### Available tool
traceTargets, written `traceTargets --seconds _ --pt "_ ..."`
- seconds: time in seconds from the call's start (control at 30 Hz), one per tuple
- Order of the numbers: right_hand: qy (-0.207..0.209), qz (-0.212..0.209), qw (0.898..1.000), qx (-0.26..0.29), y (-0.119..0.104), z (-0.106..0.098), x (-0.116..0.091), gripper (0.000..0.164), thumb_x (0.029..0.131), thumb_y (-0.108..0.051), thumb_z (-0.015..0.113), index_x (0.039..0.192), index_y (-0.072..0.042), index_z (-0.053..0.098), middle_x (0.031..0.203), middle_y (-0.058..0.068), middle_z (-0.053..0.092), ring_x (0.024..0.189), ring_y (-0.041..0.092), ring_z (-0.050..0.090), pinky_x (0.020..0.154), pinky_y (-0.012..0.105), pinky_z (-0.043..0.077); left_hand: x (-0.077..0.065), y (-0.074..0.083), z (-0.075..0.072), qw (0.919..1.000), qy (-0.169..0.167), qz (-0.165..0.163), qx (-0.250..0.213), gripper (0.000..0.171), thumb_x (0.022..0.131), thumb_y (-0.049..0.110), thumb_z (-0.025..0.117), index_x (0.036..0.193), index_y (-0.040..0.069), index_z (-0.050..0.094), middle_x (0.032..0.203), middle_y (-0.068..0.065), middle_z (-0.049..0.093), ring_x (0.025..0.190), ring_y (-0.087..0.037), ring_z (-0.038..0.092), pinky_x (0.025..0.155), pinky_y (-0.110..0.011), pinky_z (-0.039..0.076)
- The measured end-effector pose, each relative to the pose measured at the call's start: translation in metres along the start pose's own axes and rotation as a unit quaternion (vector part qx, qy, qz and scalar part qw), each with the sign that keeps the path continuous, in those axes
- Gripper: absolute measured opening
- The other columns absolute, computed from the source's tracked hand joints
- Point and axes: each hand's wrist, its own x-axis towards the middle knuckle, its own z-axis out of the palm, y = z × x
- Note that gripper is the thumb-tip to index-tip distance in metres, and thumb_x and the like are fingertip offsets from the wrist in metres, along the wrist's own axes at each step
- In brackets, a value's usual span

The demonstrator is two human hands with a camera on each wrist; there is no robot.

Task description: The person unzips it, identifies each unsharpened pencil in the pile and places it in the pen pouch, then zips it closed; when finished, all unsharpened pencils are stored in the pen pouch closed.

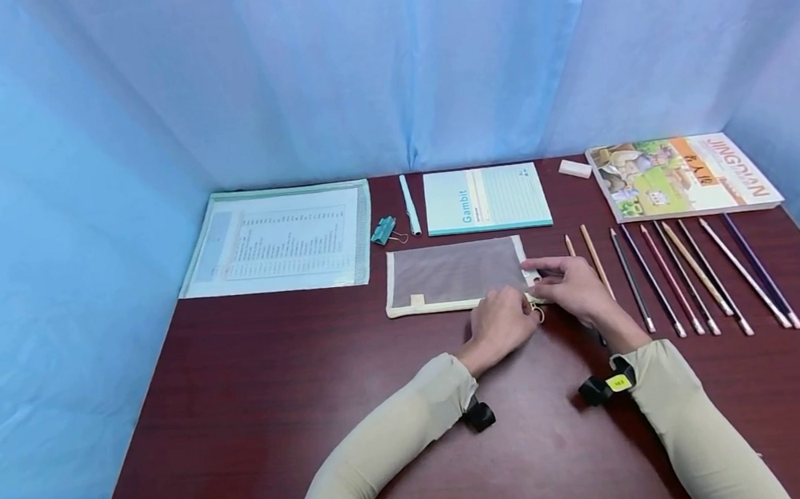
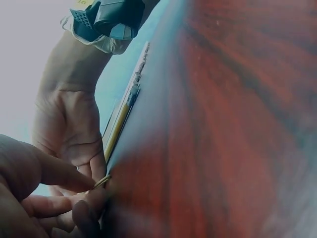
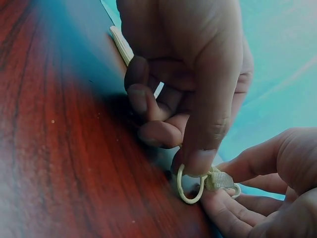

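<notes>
the left hand (image 1: 501,322) held its thumb and finger pinched at the zipper's pale pull loop (image 3: 190,201), which hung just under the thumb tip. the right hand (image 1: 577,289) gripped the right end of the mesh zipper pouch (image 1: 456,270), its fingers above and below the small fabric tab (image 3: 221,180). the pouch lay flat on the dark red desk (image 1: 257,416), its zipper (image 1: 442,307) along the edge nearer the person. the remaining left fingers were curled in toward the palm.

just beyond the right hand lay a tan pencil (image 1: 598,261), and farther right a slanting row of eraser-tipped pencils (image 1: 670,279). behind the pouch stood, from left to right, a teal binder clip (image 1: 383,230), a pale blue pen (image 1: 409,204) and a "gambit" notebook (image 1: 488,199). a clear document bag (image 1: 362,245) with a printed sheet occupied the far left. a white eraser (image 1: 575,169) and an illustrated book (image 1: 682,174) lay at the far right, before blue curtains (image 1: 326,88).
</notes>
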Motion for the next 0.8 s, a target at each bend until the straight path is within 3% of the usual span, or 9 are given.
traceTargets --seconds 0.17,0.27,0.4,0.6,0.8 --pt "0.004 0.003 1.0 -0.003 0.002 0.0 0.0 0.047 0.087 0.009 0.063 0.133 0.015 0.054 0.104 0.029 0.07 0.078 -0.01 0.063 0.065 0.014 0.057 0.0 -0.004 -0.001 0.9998 0.01 -0.005 -0.019 0.044 0.082 0.021 0.07 0.049 0.024 0.041 0.048 0.013 0.03 0.048 -0.005 0.034 0.04 -0.02 0.026" --pt "0.009 0.005 1.0 0.006 0.003 -0.001 0.001 0.048 0.086 0.01 0.064 0.132 0.016 0.054 0.098 0.02 0.073 0.076 -0.009 0.063 0.064 0.013 0.056 -0.001 -0.006 -0.004 0.9997 0.012 0.003 -0.022 0.047 0.08 0.017 0.069 0.049 0.023 0.035 0.048 0.012 0.024 0.049 -0.005 0.027 0.04 -0.02 0.023" --pt "0.016 0.006 1.0 0.011 0.004 -0.001 0.001 0.048 0.085 0.011 0.065 0.13 0.018 0.054 0.09 0.012 0.074 0.073 -0.009 0.063 0.062 0.012 0.055 -0.002 -0.009 -0.009 0.9997 0.008 0.019 -0.011 0.047 0.082 0.019 0.068 0.049 0.023 0.034 0.048 0.012 0.024 0.048 -0.005 0.032 0.039 -0.021 0.029" --pt "0.021 0.015 1.0 -0.014 0.003 0.001 0.001 0.046 0.086 0.009 0.065 0.131 0.014 0.056 0.101 0.025 0.073 0.075 -0.006 0.065 0.061 0.015 0.057 -0.005 -0.015 -0.015 0.9997 -0.005 0.025 0.003 0.047 0.087 0.02 0.066 0.051 0.022 0.036 0.049 0.011 0.026 0.048 -0.006 0.034 0.04 -0.022 0.031" --pt "0.027 0.021 0.999 -0.028 0.003 0.001 0.0 0.047 0.085 0.008 0.066 0.131 0.013 0.057 0.104 0.031 0.072 0.074 -0.007 0.064 0.059 0.016 0.056 -0.009 -0.026 -0.023 0.9994 0.005 0.032 0.014 0.048 0.087 0.019 0.066 0.05 0.022 0.036 0.05 0.011 0.028 0.049 -0.005 0.036 0.039 -0.023 0.032"
